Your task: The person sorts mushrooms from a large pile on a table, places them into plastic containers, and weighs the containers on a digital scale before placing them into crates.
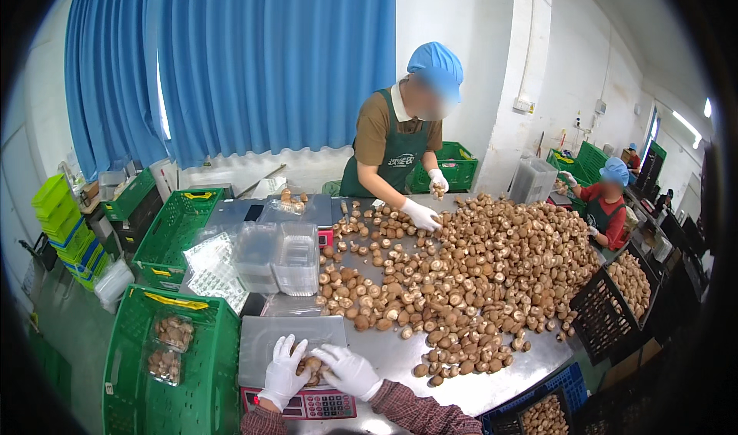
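Observation:
White gloves cover both of my hands. My left hand (285, 371) and my right hand (347, 370) rest on either side of a small group of brown mushrooms (313, 369) on the steel pan of a digital scale (253, 343) with a red keypad. Fingers of both hands touch the mushrooms; whether a clear tray lies under them is hard to tell. Just beyond the scale stand stacks of clear plastic trays (295, 259). A large heap of mushrooms (496, 262) spreads over the steel table to the right.
At the left, a green crate (225, 371) holds two filled clear packs (165, 367). Another green crate (144, 247) stands behind it. Across the table, a co-worker (398, 141) in white gloves handles mushrooms near a second scale (317, 207). Black crates (602, 320) flank the right edge.

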The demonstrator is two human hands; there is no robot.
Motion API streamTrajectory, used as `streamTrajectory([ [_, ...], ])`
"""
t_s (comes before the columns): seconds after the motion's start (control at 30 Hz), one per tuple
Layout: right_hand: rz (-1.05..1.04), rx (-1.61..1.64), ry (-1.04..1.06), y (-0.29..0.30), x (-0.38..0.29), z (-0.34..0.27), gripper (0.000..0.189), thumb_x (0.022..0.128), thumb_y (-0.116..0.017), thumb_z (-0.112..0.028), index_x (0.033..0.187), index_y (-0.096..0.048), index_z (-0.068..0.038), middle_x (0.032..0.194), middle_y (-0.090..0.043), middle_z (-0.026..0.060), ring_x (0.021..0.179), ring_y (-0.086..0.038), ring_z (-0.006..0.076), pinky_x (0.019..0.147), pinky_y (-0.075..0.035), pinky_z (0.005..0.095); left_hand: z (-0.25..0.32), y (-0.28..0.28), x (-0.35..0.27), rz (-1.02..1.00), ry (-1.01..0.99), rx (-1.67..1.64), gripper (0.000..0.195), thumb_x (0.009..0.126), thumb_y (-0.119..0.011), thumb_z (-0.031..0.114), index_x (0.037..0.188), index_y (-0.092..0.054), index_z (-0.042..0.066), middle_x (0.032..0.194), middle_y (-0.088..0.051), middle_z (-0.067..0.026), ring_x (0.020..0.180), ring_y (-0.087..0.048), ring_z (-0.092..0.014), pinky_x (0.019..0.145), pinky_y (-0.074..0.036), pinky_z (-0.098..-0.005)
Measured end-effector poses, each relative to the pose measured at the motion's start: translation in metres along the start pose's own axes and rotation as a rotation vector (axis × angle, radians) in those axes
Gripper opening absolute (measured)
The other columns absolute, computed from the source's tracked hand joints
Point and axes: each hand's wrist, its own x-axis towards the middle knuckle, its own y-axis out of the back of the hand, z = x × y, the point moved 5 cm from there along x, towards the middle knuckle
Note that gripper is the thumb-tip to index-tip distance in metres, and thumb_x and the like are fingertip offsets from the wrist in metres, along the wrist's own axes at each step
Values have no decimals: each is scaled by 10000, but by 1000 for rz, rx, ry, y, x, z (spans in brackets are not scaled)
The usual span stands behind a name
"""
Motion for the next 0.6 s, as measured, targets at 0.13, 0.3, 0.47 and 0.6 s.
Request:
streamTrajectory([
  [0.13, 10, -141, -218, 18, 2, 91, 508, 840, -664, -273, 1325, -565, -156, 1275, -603, 125, 1149, -590, 300, 947, -513, 409, 6, -6, -9, 72, 8, 32, 670, 769, -738, 344, 1377, -562, 125, 1397, -494, -213, 1294, -436, -444, 1064, -381, -538],
  [0.3, -173, -428, -574, -18, 2, 237, 713, 813, -719, -461, 1438, -461, -234, 1474, -418, 194, 1361, -381, 404, 971, -426, 599, 7, -16, -5, 40, 54, -40, 715, 752, -753, 312, 1402, -532, 111, 1373, -497, -210, 1233, -475, -412, 1061, -364, -507],
  [0.47, -179, -405, -710, -65, 23, 287, 593, 833, -691, -442, 1388, -520, -322, 1565, -317, 153, 1381, -352, 437, 970, -440, 631, 34, 15, -8, 171, 65, -37, 732, 819, -738, 226, 1452, -446, 1, 1190, -602, -189, 1023, -556, -378, 924, -456, -475],
  [0.6, -94, -447, -706, -72, 9, 285, 521, 820, -700, -381, 1307, -580, -241, 1547, -354, 152, 1365, -379, 434, 930, -477, 581, 41, 9, -10, 216, -31, 6, 652, 830, -713, 179, 1428, -493, 41, 1188, -603, -187, 1068, -552, -370, 943, -452, -467],
])
